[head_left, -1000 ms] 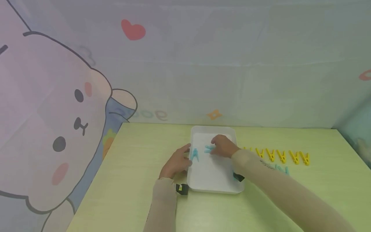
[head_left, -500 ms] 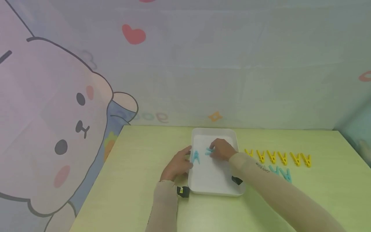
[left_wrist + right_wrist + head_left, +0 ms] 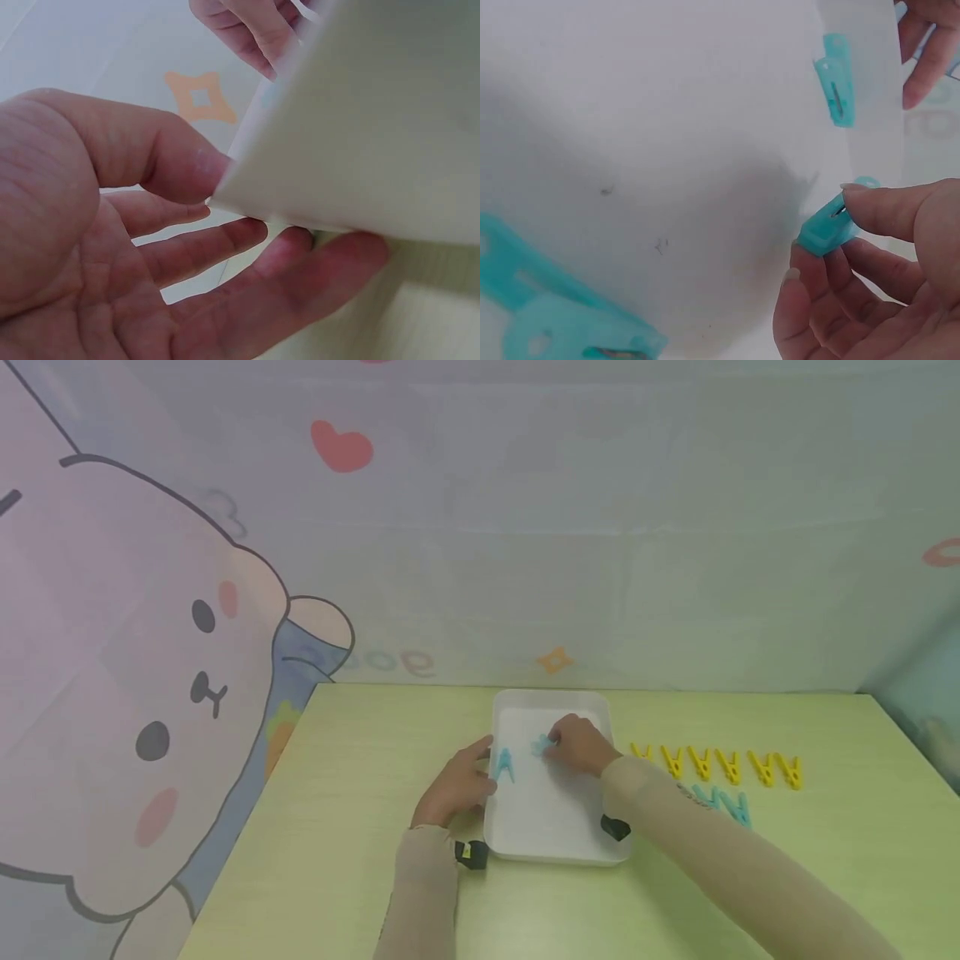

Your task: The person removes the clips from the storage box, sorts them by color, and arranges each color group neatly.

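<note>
In the right wrist view, my right hand pinches a teal clothespin between thumb and fingertips. Seen from the head, this right hand is over the far part of a white tray, the clothespin's legs poking out to its left. Another teal clothespin lies by the tray's left wall. A third one shows large and blurred at lower left in the right wrist view. My left hand rests against the tray's left side. Its thumb touches the rim and its loosely extended fingers lie along the outside.
Right of the tray, a row of several yellow clothespins lies on the light-green table. Just in front of that row are teal clothespins. Behind the table hangs a printed cloth with a cartoon animal.
The teal clothespin in my right hand has turned slightly, its legs now showing differently. My left hand stays at the tray's side. The head view has shifted slightly.
</note>
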### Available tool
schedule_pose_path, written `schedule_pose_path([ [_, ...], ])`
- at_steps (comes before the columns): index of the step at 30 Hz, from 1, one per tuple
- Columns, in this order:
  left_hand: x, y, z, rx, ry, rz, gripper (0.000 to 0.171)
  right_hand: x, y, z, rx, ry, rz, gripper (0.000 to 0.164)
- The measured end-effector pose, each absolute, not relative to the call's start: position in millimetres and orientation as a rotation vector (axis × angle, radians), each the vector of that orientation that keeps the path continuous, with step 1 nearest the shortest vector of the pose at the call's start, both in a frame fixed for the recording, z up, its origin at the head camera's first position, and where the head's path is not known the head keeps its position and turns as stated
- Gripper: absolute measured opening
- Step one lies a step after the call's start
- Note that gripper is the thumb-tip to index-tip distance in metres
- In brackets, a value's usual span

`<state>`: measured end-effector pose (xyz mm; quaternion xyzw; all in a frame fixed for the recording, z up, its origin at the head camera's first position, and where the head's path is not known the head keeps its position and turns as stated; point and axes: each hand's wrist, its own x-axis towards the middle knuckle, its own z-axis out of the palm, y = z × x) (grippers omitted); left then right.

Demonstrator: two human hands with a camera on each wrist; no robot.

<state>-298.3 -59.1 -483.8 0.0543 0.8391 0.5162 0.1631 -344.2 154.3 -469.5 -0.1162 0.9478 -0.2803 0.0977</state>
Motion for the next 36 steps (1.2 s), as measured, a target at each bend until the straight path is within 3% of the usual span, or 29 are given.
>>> schedule_pose_path([
  [6, -297.8, -60.1, -482.8, 0.141, 2.402, 1.465, 0.076, -342.7, 163.8, -461.4, -0.360, 2.771, -0.889, 0.031],
  [14, -296.0, -61.4, -482.1, 0.151, 2.373, 1.491, 0.076, -338.6, 183.3, -457.1, -0.177, 2.511, -1.203, 0.037],
  [22, -292.7, -61.1, -477.6, 0.171, 2.346, 1.520, 0.077, -328.2, 200.1, -446.8, -0.176, 2.400, -1.362, 0.034],
  [36, -295.2, -59.2, -481.9, 0.185, 2.365, 1.488, 0.077, -315.8, 242.2, -444.6, -0.120, 2.370, -1.388, 0.053],
])
